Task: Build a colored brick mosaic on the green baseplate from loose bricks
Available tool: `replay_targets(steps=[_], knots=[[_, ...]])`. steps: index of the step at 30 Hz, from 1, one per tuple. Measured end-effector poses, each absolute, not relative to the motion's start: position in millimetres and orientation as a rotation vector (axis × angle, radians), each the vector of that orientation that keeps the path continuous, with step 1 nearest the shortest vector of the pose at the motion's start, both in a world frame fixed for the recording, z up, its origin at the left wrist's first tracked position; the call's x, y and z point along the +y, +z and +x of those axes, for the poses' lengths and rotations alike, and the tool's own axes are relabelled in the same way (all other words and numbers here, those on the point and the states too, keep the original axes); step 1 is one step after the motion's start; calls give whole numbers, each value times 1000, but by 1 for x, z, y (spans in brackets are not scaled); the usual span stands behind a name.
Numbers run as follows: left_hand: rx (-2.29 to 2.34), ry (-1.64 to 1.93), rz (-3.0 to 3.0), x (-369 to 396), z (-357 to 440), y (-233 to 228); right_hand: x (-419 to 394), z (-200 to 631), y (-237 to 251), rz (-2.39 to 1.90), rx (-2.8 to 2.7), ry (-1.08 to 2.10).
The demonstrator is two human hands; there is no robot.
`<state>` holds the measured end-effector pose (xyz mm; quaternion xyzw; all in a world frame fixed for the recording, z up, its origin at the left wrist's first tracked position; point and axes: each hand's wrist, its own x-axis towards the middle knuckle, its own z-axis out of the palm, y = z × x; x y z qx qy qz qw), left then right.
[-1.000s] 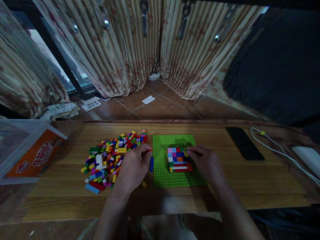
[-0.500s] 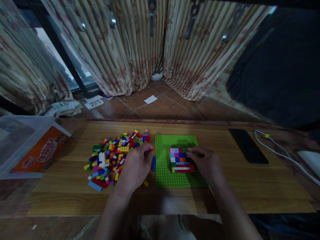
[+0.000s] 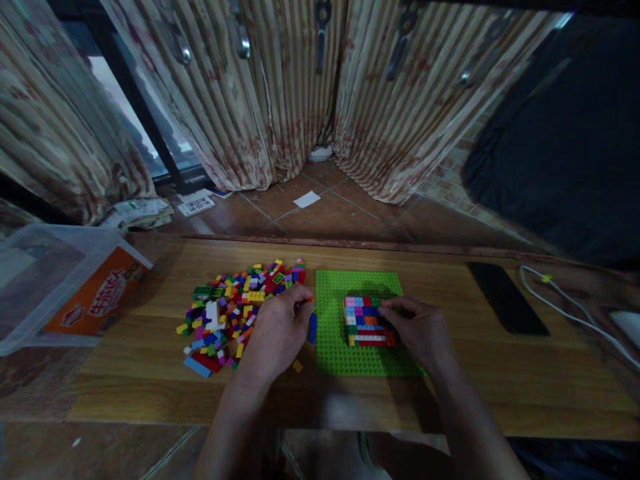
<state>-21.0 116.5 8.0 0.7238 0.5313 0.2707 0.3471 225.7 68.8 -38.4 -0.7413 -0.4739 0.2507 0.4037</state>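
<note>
Your left hand [image 3: 277,331] — pinching a small orange brick [image 3: 309,301] beside the loose brick pile [image 3: 239,308]. Your right hand [image 3: 417,328] — fingers curled against the brick block [image 3: 367,320] on the green baseplate [image 3: 334,347]. Wooden table [image 3: 500,373]; phone [image 3: 507,297]; tiled floor [image 3: 330,217], striped curtains [image 3: 280,87].

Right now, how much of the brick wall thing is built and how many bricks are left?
Done: a small block of bricks, several rows in mixed colours, sits on the green plate, most of which is bare. In hand: the left hand pinches a small orange-red piece at the plate's edge, while the right hand rests on the block. Left: a big loose pile and a blue brick beside the plate.
</note>
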Motion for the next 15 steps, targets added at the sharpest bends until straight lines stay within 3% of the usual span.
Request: replay_targets(steps=[15], knots=[[1341,752,1914,118,-23,5,73,227,-32,-1887,-1092,654]])
